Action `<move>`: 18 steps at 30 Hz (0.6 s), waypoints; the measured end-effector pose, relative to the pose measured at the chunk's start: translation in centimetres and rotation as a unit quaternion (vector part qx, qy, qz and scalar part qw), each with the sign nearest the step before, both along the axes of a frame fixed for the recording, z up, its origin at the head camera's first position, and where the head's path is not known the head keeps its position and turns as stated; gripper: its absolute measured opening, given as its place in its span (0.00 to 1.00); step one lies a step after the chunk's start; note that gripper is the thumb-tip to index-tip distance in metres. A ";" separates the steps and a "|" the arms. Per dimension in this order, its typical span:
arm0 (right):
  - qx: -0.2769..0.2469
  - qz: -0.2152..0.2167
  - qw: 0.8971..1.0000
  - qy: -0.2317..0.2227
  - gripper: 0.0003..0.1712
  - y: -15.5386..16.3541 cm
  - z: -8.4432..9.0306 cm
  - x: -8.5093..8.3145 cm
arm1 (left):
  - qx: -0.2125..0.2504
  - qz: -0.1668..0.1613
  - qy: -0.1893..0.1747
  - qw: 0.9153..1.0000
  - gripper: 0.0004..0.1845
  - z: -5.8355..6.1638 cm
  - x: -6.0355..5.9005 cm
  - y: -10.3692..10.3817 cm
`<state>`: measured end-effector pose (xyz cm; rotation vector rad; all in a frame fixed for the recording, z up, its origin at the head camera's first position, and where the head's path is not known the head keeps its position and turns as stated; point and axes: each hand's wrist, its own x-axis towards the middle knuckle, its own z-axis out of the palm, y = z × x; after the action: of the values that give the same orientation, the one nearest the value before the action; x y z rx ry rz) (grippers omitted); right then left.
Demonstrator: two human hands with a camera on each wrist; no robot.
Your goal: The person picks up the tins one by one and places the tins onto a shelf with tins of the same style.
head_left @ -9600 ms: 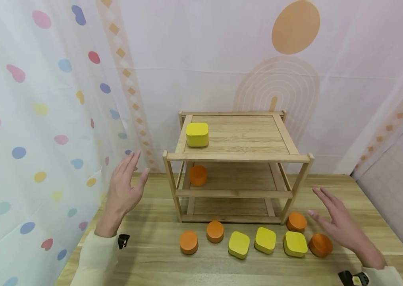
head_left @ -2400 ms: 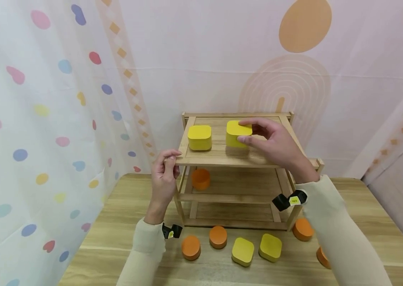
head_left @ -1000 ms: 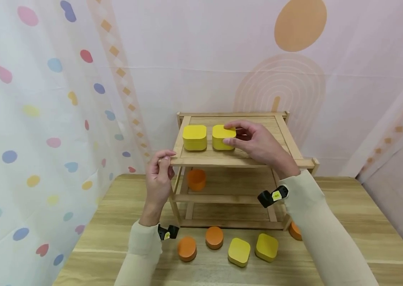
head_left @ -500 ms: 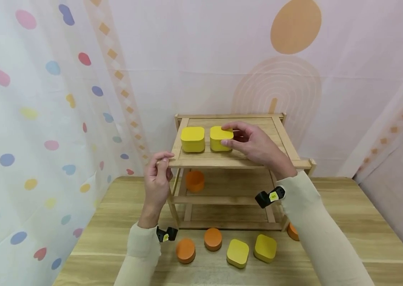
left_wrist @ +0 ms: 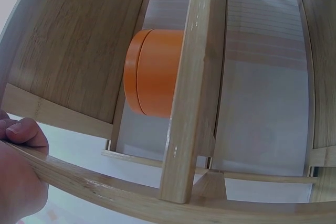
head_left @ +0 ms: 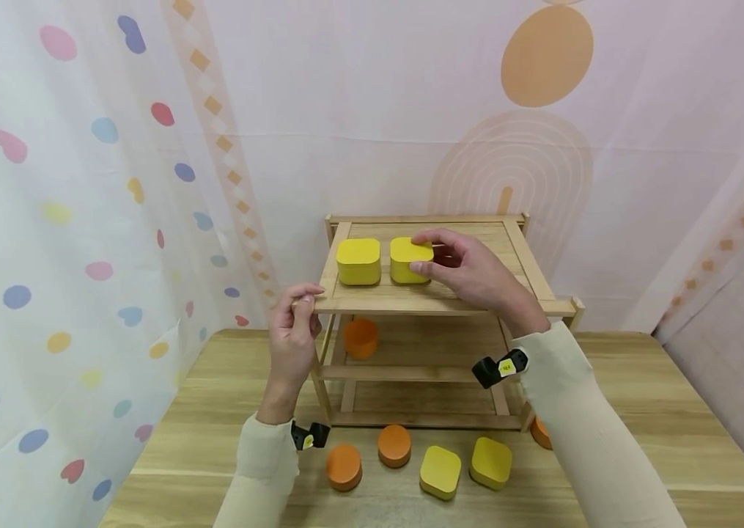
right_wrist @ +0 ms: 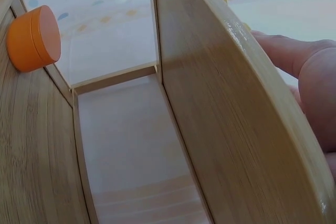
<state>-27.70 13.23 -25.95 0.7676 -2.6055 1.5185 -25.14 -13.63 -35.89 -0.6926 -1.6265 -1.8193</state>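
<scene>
Sitting on a pale wood-grain table [head_left: 616,381], against a pinkish curtain backdrop printed with an orange disc and arch, and beside a sheer curtain dotted with coloured spots and hearts along the left: a slatted three-tier wooden shelf [head_left: 451,297] with plain rails and square posts.

Resting on the top tier, near its back left corner: two smooth, matte yellow boxes with rounded corners, just beside each other. Pinching the right yellow box [head_left: 407,258] between thumb and fingertips, fingers curled round its right side: the right hand [head_left: 470,273]. Standing alone, ungripped, just left of it: the left yellow box [head_left: 358,261].

Clamping the front left corner of the top tier's rail, thumb and fingers closed on the wood: the left hand [head_left: 294,345].

Sitting on the middle tier, toward its left edge: a round orange tin [left_wrist: 152,73], smooth-sided with a lid seam.

Lying on the table along the shelf's front edge: two orange rounds [head_left: 344,466], two yellow squares [head_left: 440,472], and another orange round [head_left: 540,433] partly hidden behind the right sleeve.
</scene>
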 end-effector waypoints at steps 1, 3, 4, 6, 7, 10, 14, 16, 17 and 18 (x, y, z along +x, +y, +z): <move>0.000 0.001 1.000 -0.002 0.24 0.0 0.0 0.0 | -0.001 0.001 -0.002 1.000 0.13 0.0 0.0 0.0; -0.003 0.004 1.000 -0.006 0.25 0.0 0.1 0.0 | -0.005 0.006 -0.005 1.000 0.13 0.0 0.0 0.0; -0.006 0.005 1.000 -0.008 0.26 0.0 0.2 0.0 | -0.007 0.009 -0.006 1.000 0.14 0.0 -0.1 0.0; -0.012 0.009 1.000 -0.010 0.27 0.1 0.2 -0.1 | -0.010 0.013 -0.008 1.000 0.14 0.1 -0.1 0.0; -0.014 0.009 1.000 -0.010 0.28 0.1 0.3 -0.1 | -0.009 0.012 -0.008 1.000 0.14 0.1 -0.2 0.0; -0.019 -0.006 1.000 0.000 0.30 0.3 0.2 0.0 | -0.008 0.010 -0.009 1.000 0.13 0.1 -0.2 0.1; -0.039 -0.030 0.998 0.033 0.27 0.6 0.1 0.2 | -0.006 0.008 -0.010 1.000 0.13 0.0 -0.2 0.3; -0.057 -0.036 0.996 0.053 0.25 0.7 0.1 0.4 | -0.008 0.011 -0.009 1.000 0.13 0.0 -0.2 0.3; -0.066 -0.037 0.995 0.060 0.24 0.7 0.1 0.5 | -0.009 0.013 -0.008 1.000 0.13 0.0 -0.2 0.3; -0.074 -0.039 0.994 0.068 0.23 0.8 0.0 0.6 | -0.009 0.014 -0.007 1.000 0.13 0.1 -0.2 0.3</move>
<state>-27.10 14.02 -25.91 0.7199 -2.3661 1.5578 -25.36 -13.29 -35.82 -0.6637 -1.6545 -1.7959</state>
